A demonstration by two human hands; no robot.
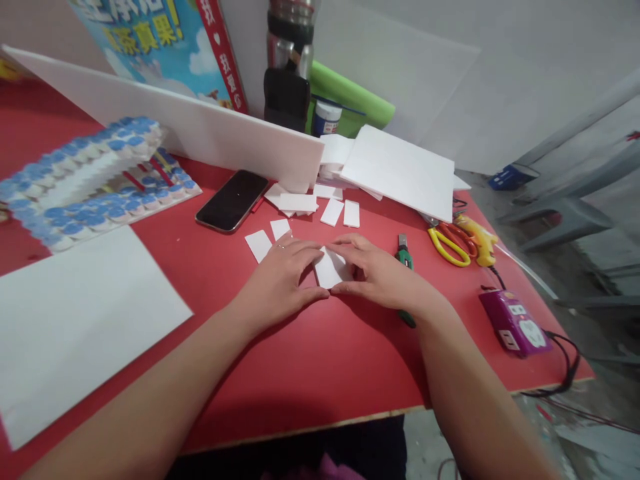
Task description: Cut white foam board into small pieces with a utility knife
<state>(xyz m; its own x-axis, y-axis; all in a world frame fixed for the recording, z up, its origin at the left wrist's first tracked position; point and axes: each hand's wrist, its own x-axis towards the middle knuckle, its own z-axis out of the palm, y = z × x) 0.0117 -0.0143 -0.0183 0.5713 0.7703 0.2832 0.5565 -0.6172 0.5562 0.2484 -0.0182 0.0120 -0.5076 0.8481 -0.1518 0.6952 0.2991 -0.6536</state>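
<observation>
A small white board piece [331,269] lies at the middle of the red table, between my two hands. My left hand [285,273] holds its left side, thumb at the near edge and fingers at the far corner. From the other side my right hand [377,270] grips it, fingers curled and partly hidden behind the palm. Just beyond my left hand are two loose white pieces, one of them a small rectangle [259,246]. More small white rectangles [331,212] lie farther back. A green utility knife [404,253] rests by my right wrist, partly covered by the forearm.
At left stand a blue-and-white model [95,177] and a large white sheet [75,327]. A black phone [233,201] lies behind my left hand. To the right are yellow-handled scissors [449,245], a yellow glue gun [477,240] and a purple power socket box [515,323] with cables.
</observation>
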